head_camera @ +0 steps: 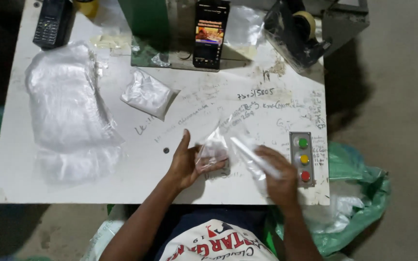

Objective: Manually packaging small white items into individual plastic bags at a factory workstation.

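Note:
My left hand (186,164) grips the lower edge of a small clear plastic bag (214,151) over the front of the white table (136,179), thumb raised. The fingers of my right hand (279,174) are closed on a folded clear plastic piece (252,153) that runs up toward the bag. Both hands are close together near the table's front edge. What lies inside the bag is too blurred to tell.
A big pile of clear bags (66,111) lies at the left, a small filled packet (147,94) mid-table. A phone with a lit screen (210,31) leans at the back, a keypad handset (52,21) far left, a tape dispenser (298,29) back right. A three-button box (303,158) sits beside my right hand; a green sack (359,208) hangs below.

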